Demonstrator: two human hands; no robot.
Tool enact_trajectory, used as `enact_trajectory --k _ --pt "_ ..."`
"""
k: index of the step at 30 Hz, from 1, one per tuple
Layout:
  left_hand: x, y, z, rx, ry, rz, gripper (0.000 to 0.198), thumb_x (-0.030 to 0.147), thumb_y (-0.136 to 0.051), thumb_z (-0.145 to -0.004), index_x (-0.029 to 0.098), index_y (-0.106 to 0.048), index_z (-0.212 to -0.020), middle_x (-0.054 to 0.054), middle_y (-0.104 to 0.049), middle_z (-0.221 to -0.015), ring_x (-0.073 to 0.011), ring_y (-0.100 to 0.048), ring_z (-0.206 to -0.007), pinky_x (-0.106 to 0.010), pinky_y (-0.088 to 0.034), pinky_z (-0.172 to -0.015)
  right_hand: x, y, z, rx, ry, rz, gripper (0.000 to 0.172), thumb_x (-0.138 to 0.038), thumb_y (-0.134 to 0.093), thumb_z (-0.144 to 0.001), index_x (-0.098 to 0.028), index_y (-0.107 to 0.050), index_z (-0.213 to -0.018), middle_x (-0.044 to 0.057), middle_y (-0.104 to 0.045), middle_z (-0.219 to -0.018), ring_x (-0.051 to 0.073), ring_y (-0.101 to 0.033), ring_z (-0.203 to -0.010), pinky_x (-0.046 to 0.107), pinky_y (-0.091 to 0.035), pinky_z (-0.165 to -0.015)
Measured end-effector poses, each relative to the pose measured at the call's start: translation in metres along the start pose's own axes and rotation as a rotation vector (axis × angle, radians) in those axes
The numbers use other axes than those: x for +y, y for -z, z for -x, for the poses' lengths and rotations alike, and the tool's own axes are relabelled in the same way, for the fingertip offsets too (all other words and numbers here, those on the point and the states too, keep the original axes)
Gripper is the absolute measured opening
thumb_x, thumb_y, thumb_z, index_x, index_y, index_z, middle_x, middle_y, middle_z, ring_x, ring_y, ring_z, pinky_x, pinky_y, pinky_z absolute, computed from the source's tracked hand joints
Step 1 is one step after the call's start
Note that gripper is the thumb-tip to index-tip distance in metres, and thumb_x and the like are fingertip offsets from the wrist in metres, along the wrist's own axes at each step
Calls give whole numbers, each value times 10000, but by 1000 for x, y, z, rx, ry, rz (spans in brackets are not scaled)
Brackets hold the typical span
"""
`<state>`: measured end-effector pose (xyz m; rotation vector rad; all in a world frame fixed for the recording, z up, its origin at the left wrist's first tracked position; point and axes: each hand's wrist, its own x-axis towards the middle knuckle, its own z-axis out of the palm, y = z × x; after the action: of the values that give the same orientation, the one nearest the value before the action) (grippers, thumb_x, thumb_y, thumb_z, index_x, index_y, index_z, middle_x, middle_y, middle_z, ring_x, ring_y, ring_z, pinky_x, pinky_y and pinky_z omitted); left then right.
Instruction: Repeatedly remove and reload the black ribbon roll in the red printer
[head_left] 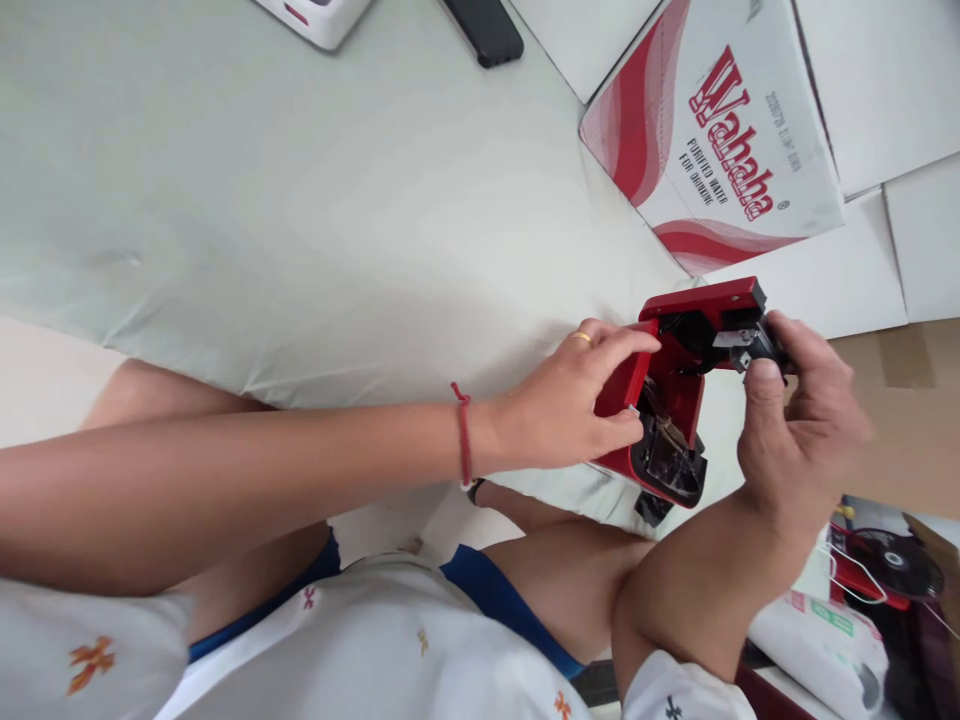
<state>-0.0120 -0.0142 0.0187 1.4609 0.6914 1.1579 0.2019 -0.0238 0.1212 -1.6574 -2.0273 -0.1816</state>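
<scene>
At a cloth-covered desk (300,220), near a Wahaha water carton (712,140), the left hand (559,410) grips an opened red casing (681,396), seemingly steadying it while the right hand (806,430) pinches a black component (763,345).

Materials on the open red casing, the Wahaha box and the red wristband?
Red casing: likely hard plastic, smooth semi-gloss; thin, molded-looking walls, though painted metal isn't ruled out.
Wahaha box: probably cardboard, smooth printed finish; flat panel with straight edges.
Red wristband: seemingly textile cord, matte; thin and soft-looking, with a short loose end.
</scene>
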Motion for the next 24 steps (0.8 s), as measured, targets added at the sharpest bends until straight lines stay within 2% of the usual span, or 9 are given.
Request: enact_trajectory --k 2,4,7,10,13,15,19,24 --pt "2 -2 4 -1 -182 -119 582 192 -674 -844 222 -627 -1423 -181 -529 -1605 -329 -466 -1575 -544 -378 -1340 0 1 0 17 11 -16 453 -408 -640 -1068 -233 -719 -1479 129 -708 -1489 290 -640 -1436 511 -462 -1277" --pt "3 -3 9 -63 -359 -270 517 203 -685 -863 237 -689 -1379 -152 -556 -1649 -364 -381 -1652 -600 -298 -1372 -2 1 0 22 10 -4 463 -399 -649 -1062 -211 -719 -1479 139 -717 -1475 282 -663 -1407 484 -483 -1255" --pt "1 -8 17 -175 -555 -516 297 187 -605 -994 266 -770 -1228 -63 -713 -1522 -362 -410 -1651 -671 -196 -1392 -2 1 0 3 21 57 488 -384 -648 -1060 -199 -697 -1508 152 -709 -1482 282 -659 -1408 466 -493 -1238" --pt "-5 -15 23 -131 -736 -653 326 138 -513 -1085 290 -801 -1088 28 -814 -1343 -261 -545 -1561 -575 -256 -1407 0 5 1 0 66 83 488 -377 -687 -1038 -255 -699 -1510 120 -728 -1465 281 -671 -1387 471 -512 -1214" --pt "-7 -19 23 2 -919 -660 310 169 -560 -1099 275 -807 -945 57 -860 -1144 -202 -687 -1378 -482 -407 -1343 -3 15 6 -17 88 73 466 -371 -727 -1016 -306 -728 -1477 83 -774 -1387 273 -728 -1285 460 -566 -1132" --pt "-5 -19 23 74 -998 -634 307 174 -591 -1093 262 -810 -896 63 -865 -1060 -178 -737 -1268 -441 -496 -1269 -8 25 11 -30 41 35 381 -366 -712 -1029 -317 -782 -1400 62 -811 -1274 248 -766 -1167 412 -597 -1030" --pt "3 -15 24 88 -1083 -607 293 180 -603 -1091 273 -832 -934 69 -866 -1079 -146 -748 -1212 -385 -560 -1200 -18 44 21 -148 -33 106 311 -420 -685 -1050 -333 -827 -1313 21 -832 -1155 197 -790 -1005 331 -592 -881" --pt "3 -15 24 129 -1065 -588 238 211 -655 -1077 272 -832 -931 71 -863 -1105 -147 -750 -1214 -368 -571 -1172 -26 55 28 -356 77 295 372 -524 -591 -1093 -305 -835 -1268 -7 -863 -1096 192 -833 -919 291 -610 -781"
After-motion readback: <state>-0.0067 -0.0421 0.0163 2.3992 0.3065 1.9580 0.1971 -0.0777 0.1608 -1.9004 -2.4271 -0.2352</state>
